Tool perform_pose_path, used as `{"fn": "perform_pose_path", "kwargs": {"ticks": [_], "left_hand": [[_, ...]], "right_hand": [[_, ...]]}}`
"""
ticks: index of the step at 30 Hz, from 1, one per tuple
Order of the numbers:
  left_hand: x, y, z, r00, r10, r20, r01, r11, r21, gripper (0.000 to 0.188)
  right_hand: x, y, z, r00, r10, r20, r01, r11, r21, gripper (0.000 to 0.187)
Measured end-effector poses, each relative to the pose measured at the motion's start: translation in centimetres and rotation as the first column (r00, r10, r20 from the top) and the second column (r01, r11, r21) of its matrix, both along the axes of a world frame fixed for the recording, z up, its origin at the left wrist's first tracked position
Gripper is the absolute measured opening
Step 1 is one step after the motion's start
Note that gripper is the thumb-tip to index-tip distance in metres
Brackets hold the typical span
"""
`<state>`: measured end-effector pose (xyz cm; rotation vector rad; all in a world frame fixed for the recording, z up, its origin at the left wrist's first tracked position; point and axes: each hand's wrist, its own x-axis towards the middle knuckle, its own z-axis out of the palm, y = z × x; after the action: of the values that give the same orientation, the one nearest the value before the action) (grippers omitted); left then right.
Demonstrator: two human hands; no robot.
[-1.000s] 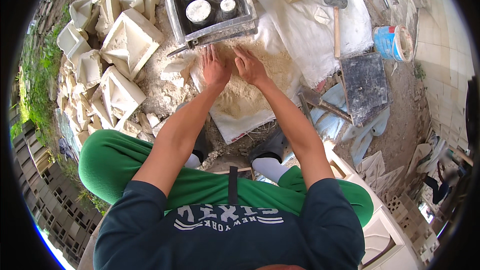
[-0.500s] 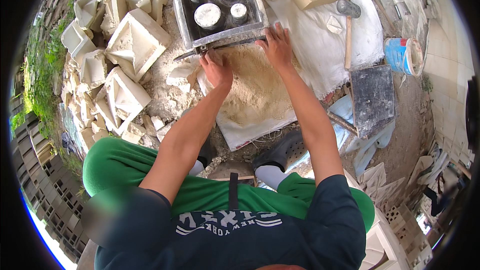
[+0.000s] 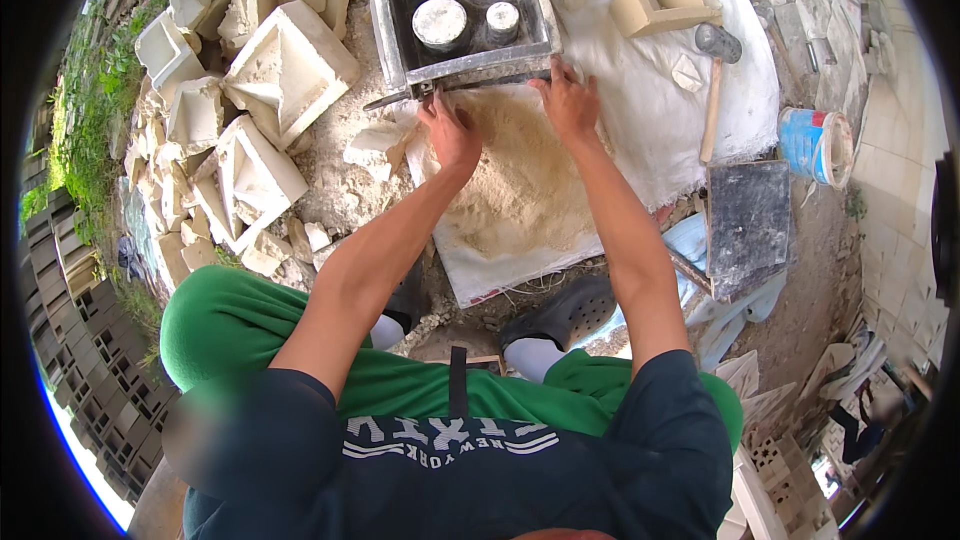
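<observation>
A dark grey square mould box point(image 3: 484, 70) stands ahead of me, with several round posts inside, their tops dusted white. Along its near wall runs a thin dark metal bar point(image 3: 387, 101), its left end sticking out. My left hand point(image 3: 455, 140) is curled at the near wall toward the left, fingertips by a small metal fitting; its grip is partly hidden. At the near right corner, my right hand point(image 3: 572, 108) grips the box edge between thumb and fingers, the other fingers slightly spread. Pale powder point(image 3: 520, 175) lies below both hands on a white sheet point(image 3: 745, 105).
Broken pale moulded blocks point(image 3: 290, 75) are heaped at left. To the right lie an angular pale block point(image 3: 660, 5), a mallet point(image 3: 713, 105), a dark board point(image 3: 748, 225) and a blue-and-white bucket point(image 3: 815, 147). My shoes point(image 3: 565, 315) are close to the sheet's near edge.
The whole view has shifted slightly, with things sitting farther right. My right hand's fingers are more bent at the box corner. Both hands stay at the near wall.
</observation>
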<state>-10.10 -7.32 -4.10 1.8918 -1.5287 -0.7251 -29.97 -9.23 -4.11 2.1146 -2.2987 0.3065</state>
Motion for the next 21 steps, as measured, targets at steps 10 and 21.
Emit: {"fn": "perform_pose_path", "kwargs": {"ticks": [10, 21], "left_hand": [[2.3, 0.7, -0.5, 0.881, -0.232, 0.412, 0.349, 0.908, -0.234, 0.043], [3.7, 0.1, -0.9, 0.634, -0.658, 0.406, 0.725, 0.688, -0.018, 0.049]], "right_hand": [[7.2, 0.0, 4.1, 0.940, -0.313, 0.134, 0.281, 0.936, 0.214, 0.042], [5.3, 9.7, 4.5, 0.907, 0.109, 0.406, -0.274, 0.885, 0.376, 0.039]]}}
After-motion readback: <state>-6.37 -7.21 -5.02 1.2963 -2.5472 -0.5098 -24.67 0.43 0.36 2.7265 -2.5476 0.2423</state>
